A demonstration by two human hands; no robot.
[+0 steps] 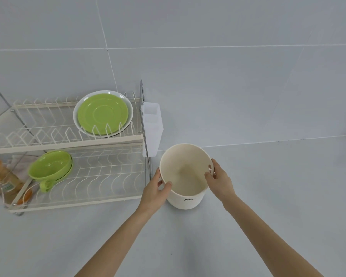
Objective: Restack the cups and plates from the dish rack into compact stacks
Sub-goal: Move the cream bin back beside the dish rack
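A cream bucket-like container [185,198] stands upright on the grey counter, just right of the two-tier white wire dish rack [112,137]. My left hand [156,191] grips its left rim, thumb inside. My right hand [218,179] holds the right rim by a handle hole. On the rack's upper tier a green plate [102,113] lies flat on a larger white plate [128,120]. On the lower tier two nested green cups [50,168] lie tilted on their sides, handles toward me.
A translucent white cutlery holder [152,126] hangs on the rack's right end, close to the container. Bottles with orange caps [0,176] stand behind the rack at left. A grey tiled wall rises behind; the grey counter [268,196] extends right.
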